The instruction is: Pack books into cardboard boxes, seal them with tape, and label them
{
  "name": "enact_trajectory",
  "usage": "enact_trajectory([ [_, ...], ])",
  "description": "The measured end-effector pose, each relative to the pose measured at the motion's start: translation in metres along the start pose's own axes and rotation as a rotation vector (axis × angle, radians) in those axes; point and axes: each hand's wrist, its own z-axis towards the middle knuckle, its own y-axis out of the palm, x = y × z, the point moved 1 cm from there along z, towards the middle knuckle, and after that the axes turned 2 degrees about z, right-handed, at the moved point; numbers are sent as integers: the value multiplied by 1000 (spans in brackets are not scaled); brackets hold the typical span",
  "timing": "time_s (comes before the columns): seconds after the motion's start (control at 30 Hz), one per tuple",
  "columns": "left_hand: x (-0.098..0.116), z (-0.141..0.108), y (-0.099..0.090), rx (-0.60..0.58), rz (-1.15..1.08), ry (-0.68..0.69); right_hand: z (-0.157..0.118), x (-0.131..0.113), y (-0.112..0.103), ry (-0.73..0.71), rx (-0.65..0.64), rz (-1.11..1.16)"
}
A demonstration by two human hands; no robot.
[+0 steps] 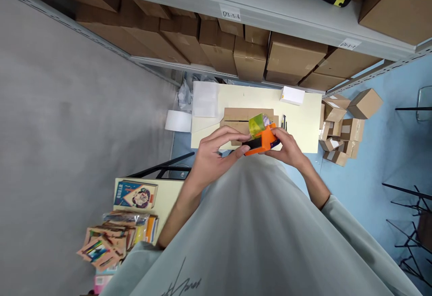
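Between my two hands, above the near edge of the table, is an orange and black tape dispenser (pixel 266 139). A translucent yellow-green roll of tape (pixel 256 125) sits against its far side. My left hand (pixel 219 152) pinches the dispenser's black left end between thumb and fingers. At the other end, my right hand (pixel 286 148) grips the orange part, its fingers partly hidden behind it. Below and beyond them a flat brown cardboard piece (pixel 248 114) lies on the pale yellow table (pixel 300 127).
A white box (pixel 292 95), dark pens (pixel 284 122) and a translucent white sheet (pixel 205 99) lie on the table. Shelving with cardboard boxes (pixel 249 57) runs behind it. More boxes (pixel 351 134) are stacked on the floor at right. Books (pixel 137 195) sit on a side table at left.
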Motion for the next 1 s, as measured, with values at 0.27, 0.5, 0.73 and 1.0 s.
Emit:
enact_trajectory([
  [0.27, 19, -5, -9, -49, 43, 33, -10, -9, -7, -195, 79, -141],
  [0.5, 18, -10, -15, -103, 150, 31, -13, -20, -5, -260, 58, -215],
  [0.73, 11, -21, -22, -79, 169, 36, -14, -30, -2, -262, 22, -270],
  [1.0, 2, -29, -36, -31, 96, -2, -7, -49, 5, -311, 16, -306],
])
